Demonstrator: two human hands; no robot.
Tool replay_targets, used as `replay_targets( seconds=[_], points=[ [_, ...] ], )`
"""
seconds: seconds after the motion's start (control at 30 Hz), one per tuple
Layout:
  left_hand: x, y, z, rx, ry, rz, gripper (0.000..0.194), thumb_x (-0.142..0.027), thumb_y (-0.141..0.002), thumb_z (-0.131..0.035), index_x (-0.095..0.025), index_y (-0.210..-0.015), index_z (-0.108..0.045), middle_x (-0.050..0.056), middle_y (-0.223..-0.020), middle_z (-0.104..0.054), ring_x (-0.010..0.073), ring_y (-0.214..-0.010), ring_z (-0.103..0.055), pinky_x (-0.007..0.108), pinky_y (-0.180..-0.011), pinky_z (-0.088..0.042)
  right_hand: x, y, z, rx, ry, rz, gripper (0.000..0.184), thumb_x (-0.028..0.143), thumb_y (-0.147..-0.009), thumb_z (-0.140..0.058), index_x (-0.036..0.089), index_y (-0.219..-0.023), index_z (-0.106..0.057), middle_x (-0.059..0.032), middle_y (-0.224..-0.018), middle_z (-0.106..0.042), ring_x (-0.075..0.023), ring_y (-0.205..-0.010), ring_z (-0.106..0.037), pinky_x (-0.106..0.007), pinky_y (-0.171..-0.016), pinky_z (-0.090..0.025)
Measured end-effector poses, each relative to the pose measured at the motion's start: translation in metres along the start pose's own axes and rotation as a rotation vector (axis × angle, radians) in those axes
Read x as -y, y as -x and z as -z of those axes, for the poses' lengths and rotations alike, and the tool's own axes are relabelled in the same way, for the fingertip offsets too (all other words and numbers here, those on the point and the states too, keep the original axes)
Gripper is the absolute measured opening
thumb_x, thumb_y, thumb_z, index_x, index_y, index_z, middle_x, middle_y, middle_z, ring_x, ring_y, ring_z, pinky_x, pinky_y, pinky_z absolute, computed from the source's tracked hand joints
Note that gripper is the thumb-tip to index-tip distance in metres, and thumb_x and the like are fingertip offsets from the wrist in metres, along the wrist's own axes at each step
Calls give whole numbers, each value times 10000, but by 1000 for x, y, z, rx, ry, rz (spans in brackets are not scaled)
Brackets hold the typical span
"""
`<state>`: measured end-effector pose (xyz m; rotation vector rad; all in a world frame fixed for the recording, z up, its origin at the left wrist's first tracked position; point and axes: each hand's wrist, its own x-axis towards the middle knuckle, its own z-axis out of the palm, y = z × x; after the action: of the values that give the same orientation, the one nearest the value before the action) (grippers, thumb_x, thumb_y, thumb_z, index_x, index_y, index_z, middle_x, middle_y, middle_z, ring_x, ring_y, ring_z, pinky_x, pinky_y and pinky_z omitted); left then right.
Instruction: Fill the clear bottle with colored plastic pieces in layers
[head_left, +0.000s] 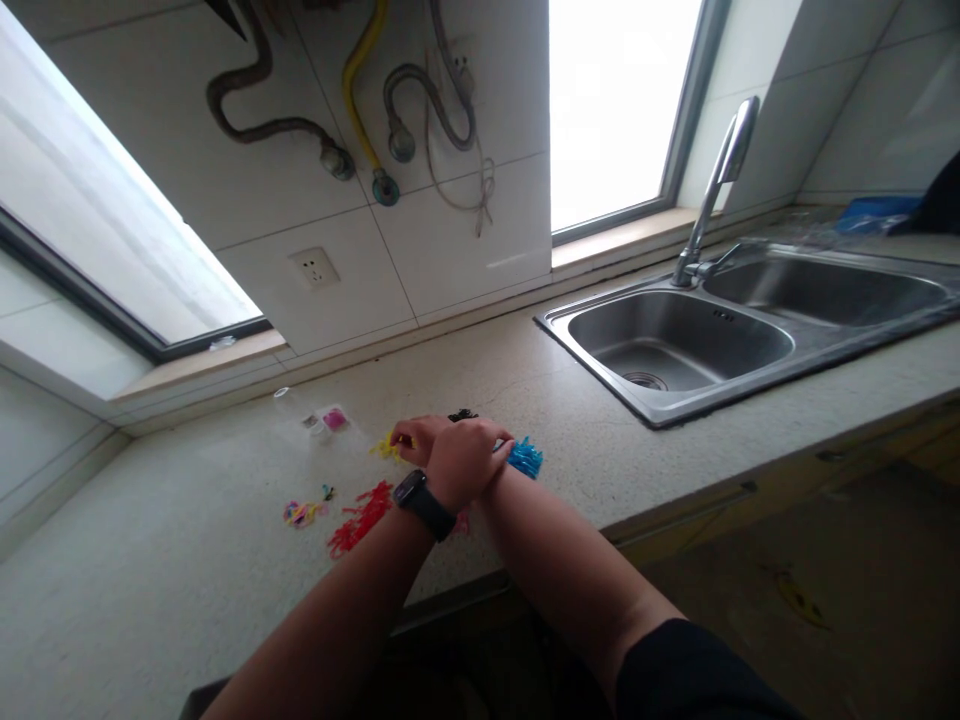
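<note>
My forearms cross over the counter, the left one on top with a dark watch (424, 503) at its wrist. My left hand (466, 460) has its fingers drawn together beside a pile of blue rubber bands (526, 457); whatever they pinch is hidden. Partly covered by it, my right hand (421, 435) bends its fingers down at some yellow rubber bands (386, 447); its fingertips' contents cannot be made out. Black bands (463, 414) lie just behind the hands. Red bands (362, 520) spread left of the watch, and pink ones (461, 522) show between my forearms.
A small heap of mixed-colour bands (301, 514) lies farther left on the speckled counter (217, 560). Behind it is a clear plastic bag (319, 425) with a pink label. A double steel sink (675, 340) with a tall faucet (716, 190) is at right. Hoses hang along the tiled wall.
</note>
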<state>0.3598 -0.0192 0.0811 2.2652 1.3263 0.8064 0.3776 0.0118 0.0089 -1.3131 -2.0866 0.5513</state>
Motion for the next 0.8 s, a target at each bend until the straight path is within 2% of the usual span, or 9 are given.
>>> replay_targets(
  seconds=[0.07,0.13,0.23,0.3,0.37,0.5,0.63,0.8],
  points=[
    [3,7,9,-70,160,-7,128,-318,-778,-703,-216,-818,-768,86,-789,-698,257,-827,-628,342,-773,-468,-14,-6,7,89,-158,90,245,314,-934,-520,249,-1080,-706,-107,-715,-621,-289,-876,-629,-412,-801,-485],
    [10,19,23,-126,209,-8,147,-318,-778,-704,-223,-866,-771,87,-825,-708,267,-842,-619,353,-787,-458,-22,-16,10,135,-380,162,232,301,-928,-511,282,-1041,-713,-70,-665,-582,-256,-877,-621,-355,-797,-479],
    [33,46,52,-184,39,10,182,-311,-848,-625,-224,-944,-752,83,-900,-717,243,-833,-615,334,-787,-432,-22,-34,8,189,-568,270,152,229,-801,-633,268,-926,-711,-25,-721,-612,-218,-866,-600,-305,-801,-448],
    [61,71,76,-228,-142,62,214,-311,-898,-553,-216,-980,-727,68,-874,-707,208,-779,-610,303,-742,-421,-16,-43,5,193,-473,313,164,198,-752,-661,231,-907,-702,-21,-810,-654,-198,-845,-592,-297,-808,-418],
    [95,100,100,-305,-284,142,245,-333,-918,-515,-201,-991,-708,56,-819,-690,187,-726,-596,282,-707,-415,-10,-48,2,174,-285,341,195,198,-800,-616,210,-977,-696,-36,-881,-683,-174,-825,-596,-284,-795,-398],
    [168,160,139,-434,-409,358,308,-393,-916,-490,-184,-975,-709,20,-675,-642,163,-594,-554,261,-609,-391,-9,-50,1,133,-129,351,224,191,-848,-570,198,-1038,-689,-48,-929,-709,-143,-812,-613,-244,-757,-390],
    [219,197,151,-461,-346,501,346,-436,-898,-495,-185,-987,-716,24,-723,-678,179,-644,-593,265,-622,-413,-11,-50,2,99,-111,363,206,176,-847,-569,185,-1011,-693,-38,-871,-698,-123,-743,-593,-229,-712,-383],
    [246,197,155,-530,-152,525,395,-458,-888,-491,-149,-979,-720,55,-802,-703,202,-736,-613,283,-666,-433,-6,-46,5,-30,-130,370,198,201,-878,-525,184,-1003,-678,-31,-828,-674,-109,-648,-528,-227,-649,-363]
  ],
)
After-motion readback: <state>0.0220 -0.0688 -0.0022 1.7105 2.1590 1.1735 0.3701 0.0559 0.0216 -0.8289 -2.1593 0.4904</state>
